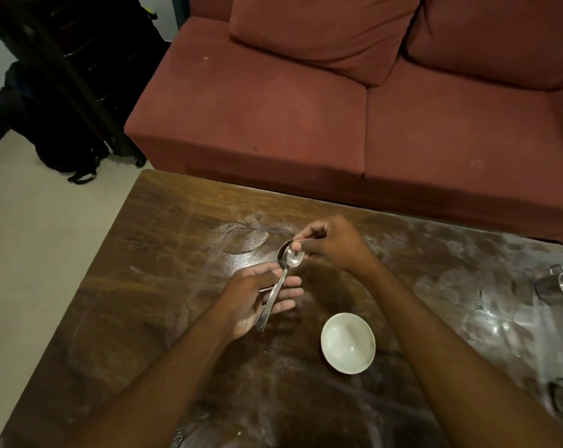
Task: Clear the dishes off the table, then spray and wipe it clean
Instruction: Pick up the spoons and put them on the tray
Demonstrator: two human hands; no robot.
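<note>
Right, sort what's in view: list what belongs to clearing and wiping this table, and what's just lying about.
Job: spoons in the right hand and left hand; white bowl; steel cups; dusty table.
Lying about: sofa; black bags.

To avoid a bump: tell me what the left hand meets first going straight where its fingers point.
Likely the right forearm: the left hand points its fingers across at it, nothing between. Depth is unclear, so it might pass underneath.
</note>
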